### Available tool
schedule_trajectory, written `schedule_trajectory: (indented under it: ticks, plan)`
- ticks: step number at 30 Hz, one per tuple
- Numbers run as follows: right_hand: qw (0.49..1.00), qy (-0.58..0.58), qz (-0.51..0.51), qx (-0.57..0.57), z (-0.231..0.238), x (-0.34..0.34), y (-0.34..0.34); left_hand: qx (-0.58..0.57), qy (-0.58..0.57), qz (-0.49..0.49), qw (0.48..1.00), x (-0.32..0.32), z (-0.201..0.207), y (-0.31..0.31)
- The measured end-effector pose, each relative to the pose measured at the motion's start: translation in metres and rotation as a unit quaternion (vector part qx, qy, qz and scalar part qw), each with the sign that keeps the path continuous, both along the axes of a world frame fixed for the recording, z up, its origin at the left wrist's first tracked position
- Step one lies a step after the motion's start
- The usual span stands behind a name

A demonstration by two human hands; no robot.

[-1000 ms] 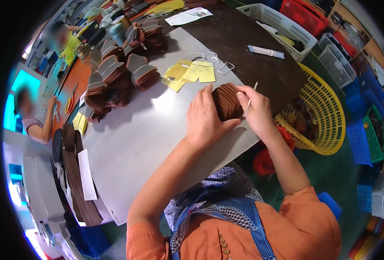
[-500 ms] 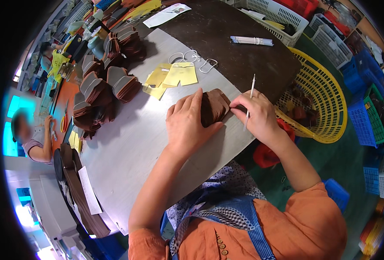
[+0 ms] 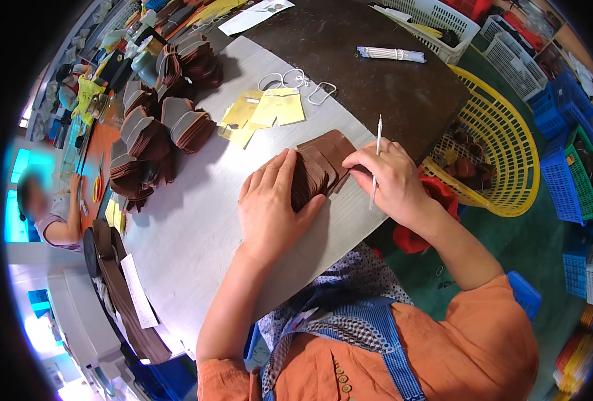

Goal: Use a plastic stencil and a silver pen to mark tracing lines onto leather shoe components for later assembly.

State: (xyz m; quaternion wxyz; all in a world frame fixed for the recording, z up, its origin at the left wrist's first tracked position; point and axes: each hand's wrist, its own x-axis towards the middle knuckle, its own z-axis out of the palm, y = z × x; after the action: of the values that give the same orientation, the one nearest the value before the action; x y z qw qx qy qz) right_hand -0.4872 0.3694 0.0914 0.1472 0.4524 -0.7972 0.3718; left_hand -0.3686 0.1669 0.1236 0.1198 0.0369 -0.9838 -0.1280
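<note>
A fanned stack of brown leather pieces (image 3: 323, 159) lies on the pale board in front of me. My left hand (image 3: 270, 204) is wrapped against its left side, fingers along the far left and thumb at the near edge, holding it. At the stack's right edge is my right hand (image 3: 391, 179), thumb and forefinger pinched by the edge of the top piece. A slim white pen (image 3: 378, 144) is gripped in that same hand, standing up between the fingers. Whether the pinch also holds leather is hidden. Yellow paper templates (image 3: 278, 107) lie just beyond the stack.
Bundles of brown leather pieces (image 3: 148, 137) crowd the board's left side. White cord (image 3: 296, 79) and a bundle of pens (image 3: 391, 54) lie farther off. A yellow basket (image 3: 525, 157) stands at the right. Another person (image 3: 59, 227) sits at the far left.
Both hands have shifted slightly left, and the stack is more fanned out, with more overlapping layers showing. The pen has tilted from leaning right to nearly upright.
</note>
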Motion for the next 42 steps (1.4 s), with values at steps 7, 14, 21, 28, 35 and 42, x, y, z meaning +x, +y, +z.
schedule_trajectory:
  ticks: [7,14,21,28,35,42]
  plan:
    - [0.998,0.010,0.068,0.001,0.000,0.006,-0.009,0.027,-0.043,0.019,0.999,0.017,0.011,-0.013]
    - [0.993,-0.014,0.115,-0.029,0.008,0.019,-0.029,0.037,-0.047,0.008,0.998,0.034,0.007,-0.024]
    - [0.996,-0.028,0.088,0.015,0.009,0.026,-0.035,0.050,-0.050,0.033,0.997,0.055,0.008,-0.034]
    - [0.986,-0.022,0.158,0.051,0.007,0.036,-0.048,0.073,-0.070,0.051,0.994,0.075,0.014,-0.046]
    - [0.984,0.020,0.173,0.036,0.009,0.052,-0.064,0.030,-0.043,0.054,0.997,0.092,0.007,-0.052]
    - [0.985,-0.045,0.164,-0.012,0.010,0.052,-0.068,0.094,0.007,0.038,0.995,0.095,-0.001,-0.052]
